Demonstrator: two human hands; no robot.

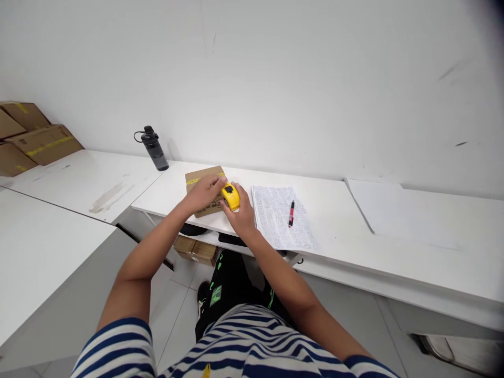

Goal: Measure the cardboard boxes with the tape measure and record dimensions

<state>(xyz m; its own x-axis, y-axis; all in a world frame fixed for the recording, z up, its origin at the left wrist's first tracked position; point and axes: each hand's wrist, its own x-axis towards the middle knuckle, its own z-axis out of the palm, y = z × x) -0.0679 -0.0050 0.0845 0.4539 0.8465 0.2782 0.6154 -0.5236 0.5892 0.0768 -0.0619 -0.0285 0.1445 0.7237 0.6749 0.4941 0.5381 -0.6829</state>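
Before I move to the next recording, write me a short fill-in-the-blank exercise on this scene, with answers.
The right hand holds a tape measure with a ____ case.
The pen lying on the paper is black and ____.
From the wearer's viewpoint, the bottle stands to the ____ of the cardboard box nearest the hands.

Missing words: yellow; red; left.

The tape measure [232,198] is glossy plastic; the box [208,209] matt cardboard; the desk [334,218] smooth, perhaps laminate.

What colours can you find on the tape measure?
The tape measure is yellow with a black part, seen best in the head view.
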